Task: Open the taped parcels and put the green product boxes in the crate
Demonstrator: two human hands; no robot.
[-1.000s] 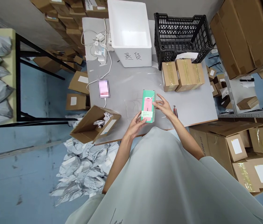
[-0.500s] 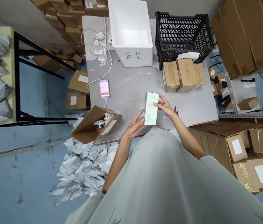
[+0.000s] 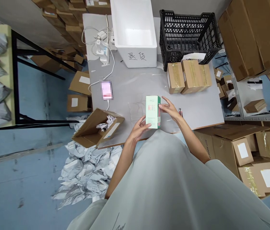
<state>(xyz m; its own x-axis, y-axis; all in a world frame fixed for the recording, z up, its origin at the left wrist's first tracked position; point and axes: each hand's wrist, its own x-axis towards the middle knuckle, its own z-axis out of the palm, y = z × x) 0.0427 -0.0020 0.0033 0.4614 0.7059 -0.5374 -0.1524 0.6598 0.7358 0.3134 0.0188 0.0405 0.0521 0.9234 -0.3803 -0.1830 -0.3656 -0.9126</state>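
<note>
A small green-and-white carton (image 3: pixel 152 111) with pink print is held upright over the near part of the table, its green right side partly showing. My left hand (image 3: pixel 138 128) grips it at the lower left corner, thumb across the front face; the other fingers are partly hidden behind it. At the carton's right edge, my right hand (image 3: pixel 169 108) has its fingers apart, and the tips touch or nearly touch that side. Left of my hands, an opened cardboard box (image 3: pixel 113 132) with crumpled paper (image 3: pixel 106 124) inside lies tilted at the table edge.
On the table (image 3: pixel 135 81) stand a white foam bin (image 3: pixel 136 57), a black plastic crate (image 3: pixel 185 48) and taped brown boxes (image 3: pixel 192 78). A phone-like device (image 3: pixel 106 90) on a cable lies at left. Grey mailing bags (image 3: pixel 84 175) and a large carton (image 3: pixel 217 145) flank me.
The carton has turned, so its green right side now shows, and moved slightly left. My left hand has closed onto its lower corner. My right thumb has come off the front face.
</note>
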